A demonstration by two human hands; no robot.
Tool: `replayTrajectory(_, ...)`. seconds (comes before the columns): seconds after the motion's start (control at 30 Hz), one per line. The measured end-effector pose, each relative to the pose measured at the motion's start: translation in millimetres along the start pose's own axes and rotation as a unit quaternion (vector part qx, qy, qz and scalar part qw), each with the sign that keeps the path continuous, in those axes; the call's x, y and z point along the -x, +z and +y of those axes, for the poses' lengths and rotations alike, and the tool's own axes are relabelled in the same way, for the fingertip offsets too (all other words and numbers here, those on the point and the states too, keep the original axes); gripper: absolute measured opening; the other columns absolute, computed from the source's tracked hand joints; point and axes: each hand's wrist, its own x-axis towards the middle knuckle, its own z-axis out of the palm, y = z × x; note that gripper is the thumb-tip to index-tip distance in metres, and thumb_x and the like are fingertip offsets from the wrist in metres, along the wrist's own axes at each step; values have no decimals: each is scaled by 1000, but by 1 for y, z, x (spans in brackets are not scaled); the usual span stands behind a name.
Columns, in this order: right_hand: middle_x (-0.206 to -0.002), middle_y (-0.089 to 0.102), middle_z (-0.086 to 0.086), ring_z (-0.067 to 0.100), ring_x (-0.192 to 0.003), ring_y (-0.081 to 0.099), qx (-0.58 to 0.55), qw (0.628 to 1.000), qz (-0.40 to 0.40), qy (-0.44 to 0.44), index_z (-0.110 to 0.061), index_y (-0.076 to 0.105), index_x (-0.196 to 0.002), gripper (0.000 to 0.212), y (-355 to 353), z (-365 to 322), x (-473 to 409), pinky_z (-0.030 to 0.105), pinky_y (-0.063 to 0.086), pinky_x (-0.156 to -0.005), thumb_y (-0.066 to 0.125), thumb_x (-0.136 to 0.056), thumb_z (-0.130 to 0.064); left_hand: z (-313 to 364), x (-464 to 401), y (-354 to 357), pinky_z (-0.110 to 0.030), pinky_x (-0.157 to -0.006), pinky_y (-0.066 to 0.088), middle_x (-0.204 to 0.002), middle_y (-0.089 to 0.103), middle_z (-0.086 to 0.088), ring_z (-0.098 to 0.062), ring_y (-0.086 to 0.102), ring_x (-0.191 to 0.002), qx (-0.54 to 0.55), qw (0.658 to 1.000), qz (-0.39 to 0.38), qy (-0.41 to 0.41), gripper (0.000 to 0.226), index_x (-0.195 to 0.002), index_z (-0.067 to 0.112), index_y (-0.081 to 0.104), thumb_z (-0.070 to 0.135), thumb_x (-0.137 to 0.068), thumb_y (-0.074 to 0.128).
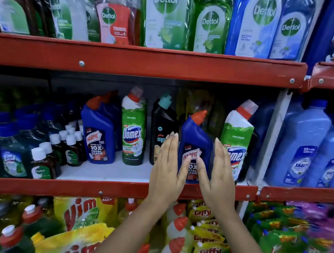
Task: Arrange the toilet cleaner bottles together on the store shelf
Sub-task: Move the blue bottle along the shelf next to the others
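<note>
Blue Harpic bottle stands upright at the front of the middle shelf, between the black bottle and a green Domex bottle. Left hand and right hand flank it, palms flat, thumbs on the label: grip released, likely steadying or squaring it. Second Harpic bottle sits well apart, so grouping isn't done.
</note>
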Motion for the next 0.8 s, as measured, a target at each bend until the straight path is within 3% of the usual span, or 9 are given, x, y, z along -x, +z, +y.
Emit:
replayTrajectory(0.1, -160, 31, 0, -20, -141, 7, -41, 998, -16, 39, -13, 24, -154, 64, 4, 7, -1, -1, 10, -111, 45, -99, -38, 5, -2, 8, 6, -103, -1, -148, 15, 21, 35, -16, -124, 75, 996, -18, -56, 60, -150, 22, 16, 39, -99, 41)
replayTrajectory(0.17, -162, 28, -2, -11, -145, 15, -69, 995, -37, 63, -16, 21, -155, 63, 10, 12, 0, 2, 14, -112, 45, -101, -37, 4, -5, 16, 12, -95, 1, -143, 18, 23, 41, -11, -116, 122, 989, -30, -84, 60, -149, 21, 19, 35, -98, 48)
replayTrajectory(0.23, -161, 32, -1, 4, -147, 27, -101, 991, -45, 81, -18, 21, -155, 63, 15, 17, 0, 20, 28, -118, 46, -101, -38, -1, -9, 22, 0, -107, 17, -147, 29, 17, 31, 13, -128, 152, 982, -35, -110, 63, -149, 21, 24, 45, -96, 49)
replayTrajectory(0.3, -154, 44, 0, 11, -141, 42, -133, 985, -50, 99, -19, 25, -154, 62, 19, 22, -2, 38, 43, -112, 44, -101, -45, -8, -12, 27, -28, -111, 39, -144, 46, 8, 3, 41, -132, 193, 971, -38, -137, 61, -144, 25, 33, 51, -93, 51)
replayTrajectory(0.37, -142, 56, -1, 10, -130, 54, -148, 982, -47, 110, -21, 32, -151, 58, 22, 23, -2, 38, 51, -102, 44, -100, -46, -14, -14, 30, -39, -103, 48, -133, 57, 7, -7, 54, -124, 220, 962, -39, -159, 52, -138, 27, 42, 45, -92, 58)
replayTrajectory(0.47, -121, 66, -11, 0, -110, 63, -168, 978, -31, 121, -21, 47, -140, 43, 23, 21, 0, 24, 55, -90, 53, -100, -33, -19, -15, 28, -30, -96, 53, -121, 62, 16, 1, 60, -114, 247, 954, -42, -164, 44, -128, 30, 50, 35, -88, 66)
replayTrajectory(0.57, -114, 65, -19, -7, -103, 63, -173, 976, -28, 125, -24, 52, -134, 37, 24, 22, 2, 14, 54, -83, 56, -98, -31, -20, -14, 26, -16, -84, 54, -115, 64, 16, 7, 62, -105, 252, 953, -42, -165, 46, -127, 33, 51, 31, -86, 69)
replayTrajectory(0.7, -113, 69, -13, 0, -101, 67, -176, 973, -20, 147, -25, 53, -132, 37, 29, 27, 2, 24, 58, -81, 59, -96, -34, -17, -17, 24, -19, -81, 56, -105, 64, 25, 9, 64, -99, 248, 954, -24, -167, 43, -111, 50, 50, 26, -83, 72)
replayTrajectory(0.8, -107, 69, -16, 1, -99, 68, -187, 969, -13, 159, -39, 55, -120, 29, 27, 26, 2, 22, 57, -79, 64, -93, -32, -16, -16, 20, -23, -84, 58, -105, 65, 26, 8, 64, -100, 259, 951, -22, -167, 44, -114, 46, 53, 21, -84, 72)
